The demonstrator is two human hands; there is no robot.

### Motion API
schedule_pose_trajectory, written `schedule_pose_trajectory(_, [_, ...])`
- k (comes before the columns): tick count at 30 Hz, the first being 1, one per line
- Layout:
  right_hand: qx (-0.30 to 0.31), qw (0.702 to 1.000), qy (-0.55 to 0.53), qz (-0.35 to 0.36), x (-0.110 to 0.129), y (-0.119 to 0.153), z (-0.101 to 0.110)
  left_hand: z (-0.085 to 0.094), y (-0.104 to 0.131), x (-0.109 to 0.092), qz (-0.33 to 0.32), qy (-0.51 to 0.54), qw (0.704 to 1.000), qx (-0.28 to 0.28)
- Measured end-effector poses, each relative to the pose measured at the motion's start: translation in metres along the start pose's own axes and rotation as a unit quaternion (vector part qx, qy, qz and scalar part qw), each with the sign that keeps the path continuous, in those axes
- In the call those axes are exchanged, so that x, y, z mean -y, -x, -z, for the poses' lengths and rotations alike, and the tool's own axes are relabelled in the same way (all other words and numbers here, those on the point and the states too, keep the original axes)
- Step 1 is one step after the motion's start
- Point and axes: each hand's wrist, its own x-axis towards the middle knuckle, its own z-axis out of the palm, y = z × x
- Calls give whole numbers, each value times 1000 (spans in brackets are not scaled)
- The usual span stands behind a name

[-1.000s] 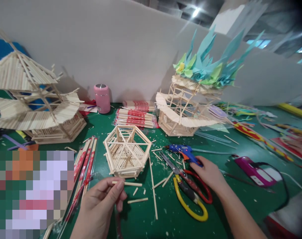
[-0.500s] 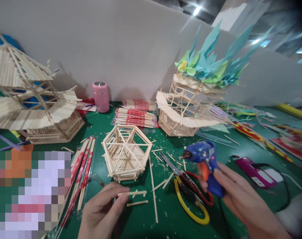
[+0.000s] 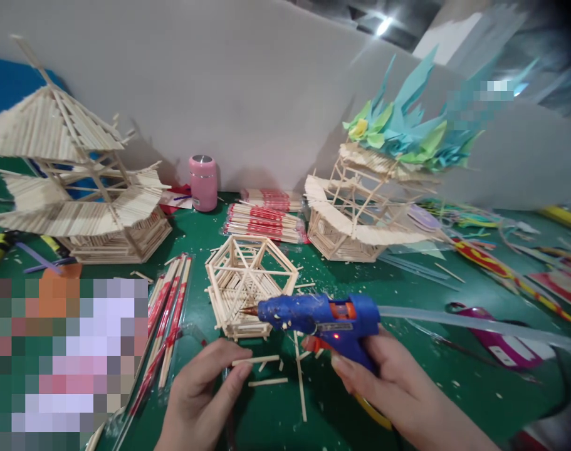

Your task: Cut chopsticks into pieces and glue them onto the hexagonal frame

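Our right hand (image 3: 383, 376) has carried the blue glue gun (image 3: 332, 319) leftward since half a second ago, and its nozzle (image 3: 249, 311) now overlaps the near part of the many-sided stick frame (image 3: 249, 272) in our view; whether they touch, we cannot tell. Our left hand (image 3: 210, 376) has hardly shifted, pinching one end of a short stick (image 3: 264, 359) between thumb and fingers, the free end jutting right. That stick runs almost left to right, close to parallel with the gun's barrel, which points left. It lies on our side of the nozzle, lower in view, just beyond the left thumb's tip and left of the right fingers. Those are wrapped round the gun's grip; whether the trigger is squeezed, we cannot tell. Another stick (image 3: 268, 382) lies on the green table (image 3: 276, 426), just nearer us than the pinched one
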Motion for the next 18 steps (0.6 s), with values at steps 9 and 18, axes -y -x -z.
schedule_pose_trajectory(9, [17,999,46,-21,8,4,-8,0,1,5,-17,-4,999,-33])
schedule_pose_trajectory(18, [7,999,40,-23,11,3,-12,1,1,7,-31,8,999,-14])
